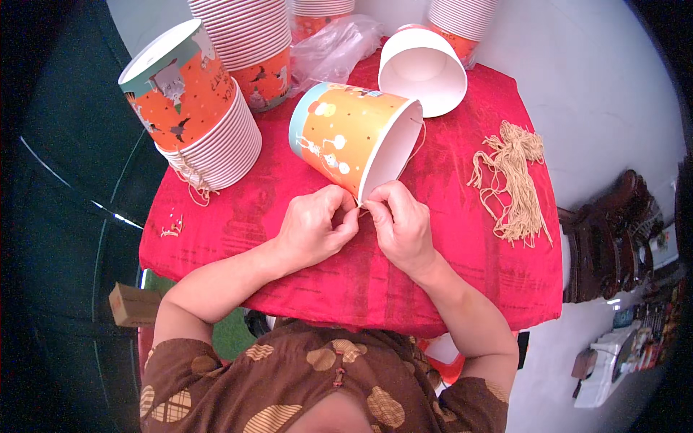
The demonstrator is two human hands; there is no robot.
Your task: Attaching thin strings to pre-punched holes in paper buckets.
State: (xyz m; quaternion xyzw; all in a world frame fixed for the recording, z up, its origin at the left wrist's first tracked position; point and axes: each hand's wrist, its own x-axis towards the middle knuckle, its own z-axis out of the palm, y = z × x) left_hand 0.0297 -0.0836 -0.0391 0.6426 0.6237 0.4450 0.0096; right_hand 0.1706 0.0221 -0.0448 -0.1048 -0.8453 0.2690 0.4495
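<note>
An orange paper bucket (343,136) with a pale teal base band and small cartoon figures lies on its side, its white mouth turned to the right. A thin tan string (420,143) runs along its rim. At the near edge of that rim my two hands meet. My left hand (317,222) is closed in a pinch just outside the rim, at the string. With thumb and forefinger, my right hand (401,226) pinches at the same spot. The fingers hide most of the string's end there.
A bundle of tan strings (514,184) lies on the red tablecloth (476,274) at right. Nested paper buckets (195,108) stand at left, with another tall stack (249,43) behind. A loose bucket (424,68) and clear plastic bag (336,49) sit at the back. String scraps (173,227) lie at left.
</note>
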